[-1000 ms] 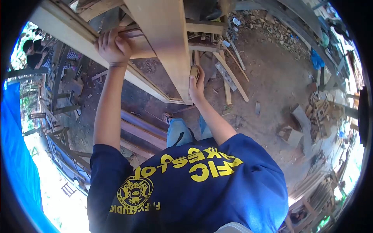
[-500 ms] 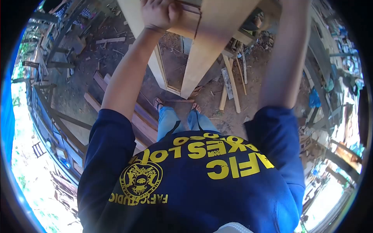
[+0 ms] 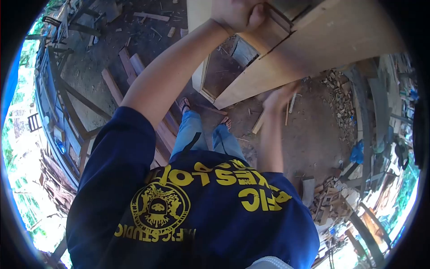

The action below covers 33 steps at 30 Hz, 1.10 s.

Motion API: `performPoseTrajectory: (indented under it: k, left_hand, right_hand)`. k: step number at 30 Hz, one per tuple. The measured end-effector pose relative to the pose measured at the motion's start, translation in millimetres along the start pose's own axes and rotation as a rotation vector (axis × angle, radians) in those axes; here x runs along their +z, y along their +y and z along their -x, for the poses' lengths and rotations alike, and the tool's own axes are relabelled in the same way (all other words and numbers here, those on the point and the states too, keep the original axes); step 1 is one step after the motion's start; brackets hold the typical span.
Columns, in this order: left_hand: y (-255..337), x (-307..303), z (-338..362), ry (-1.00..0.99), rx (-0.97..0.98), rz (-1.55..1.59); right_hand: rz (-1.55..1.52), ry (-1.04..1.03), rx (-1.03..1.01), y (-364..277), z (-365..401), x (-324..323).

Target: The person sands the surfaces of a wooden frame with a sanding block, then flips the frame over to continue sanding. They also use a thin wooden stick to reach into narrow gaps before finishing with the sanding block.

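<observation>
A pale wooden frame (image 3: 264,76), with a wide flat board along its right side and open bays in the middle, stands tilted before me. My left hand (image 3: 239,14) is closed on a crosspiece near the frame's top, thumb bent over it. Lower on the right, my right hand (image 3: 281,96) is at the wide board's lower edge. Its fingers are smeared by motion and overlap that edge. The narrow bottom end of the frame comes down close in front of my feet (image 3: 226,122).
Long planks (image 3: 117,87) lie on the dirt floor to the left. At the right are heaps of wood offcuts (image 3: 333,197) and a blue plastic bag (image 3: 357,152). A timber trestle (image 3: 80,103) stands at the far left, and a short stick (image 3: 259,123) lies below my right hand.
The frame's upper part has swung right in view, with my left hand still on it. My right hand has come down from the top right to the board's lower edge.
</observation>
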<state>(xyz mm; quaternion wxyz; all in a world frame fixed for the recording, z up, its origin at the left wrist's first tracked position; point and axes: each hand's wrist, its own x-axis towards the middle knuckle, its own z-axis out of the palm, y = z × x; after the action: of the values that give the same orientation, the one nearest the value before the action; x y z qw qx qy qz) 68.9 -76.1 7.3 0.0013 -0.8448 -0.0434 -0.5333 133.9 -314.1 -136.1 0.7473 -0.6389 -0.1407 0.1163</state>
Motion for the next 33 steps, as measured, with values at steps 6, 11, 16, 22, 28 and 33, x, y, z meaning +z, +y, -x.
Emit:
performPoseTrajectory:
  k: [6, 11, 16, 22, 28, 33]
  left_hand:
    - [3, 3, 1, 0.089, 0.009, 0.023]
    - [3, -1, 1, 0.071, 0.003, -0.009]
    - [4, -3, 2, 0.104, -0.006, 0.009]
    - [-1, -2, 1, 0.106, 0.005, 0.043]
    - [2, -5, 4, 0.098, -0.027, 0.13]
    - [-14, 20, 28, 0.185, -0.011, 0.013]
  right_hand:
    - [0.338, 0.186, -0.616, -221, -90, 32]
    - [0.342, 0.12, -0.651, -233, -85, 40]
    - [0.143, 0.066, -0.098, -24, -4, 7]
    - [0.303, 0.056, 0.34, 82, 82, -7]
    - [0.187, 0.081, -0.224, -99, -39, 18]
    - [0.02, 0.072, -0.508, -270, -74, 52]
